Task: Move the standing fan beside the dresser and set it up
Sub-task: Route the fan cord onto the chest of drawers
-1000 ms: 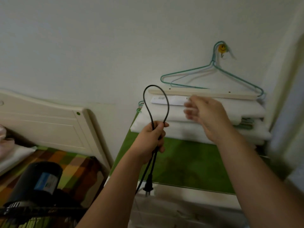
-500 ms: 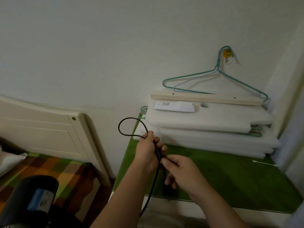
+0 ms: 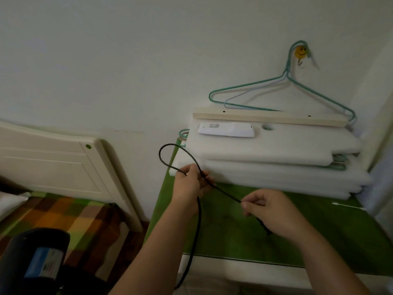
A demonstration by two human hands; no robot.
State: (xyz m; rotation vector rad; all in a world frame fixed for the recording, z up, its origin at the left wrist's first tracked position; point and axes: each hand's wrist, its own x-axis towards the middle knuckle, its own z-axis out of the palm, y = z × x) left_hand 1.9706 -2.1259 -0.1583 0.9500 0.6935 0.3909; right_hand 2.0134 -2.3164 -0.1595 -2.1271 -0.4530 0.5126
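Where the frame cuts it off at the lower left, the fan [image 3: 36,260] shows only a dark motor housing with a blue label. Behind it lie a plaid blanket [image 3: 74,220] and a cream headboard [image 3: 63,162]. A black cord [image 3: 198,220] rises from the bottom edge, its lower end out of view, to the left hand [image 3: 189,186]. That hand's fingers curl round the cord where a loop crosses itself. The cord then runs taut to the right hand [image 3: 270,211], pinched between thumb and forefinger. Its far end is mostly hidden under the palm, so the plug is hard to make out. Both hands hover over the dresser [image 3: 329,241], near stacked white foam sheets [image 3: 276,156] under wire hangers [image 3: 287,92].
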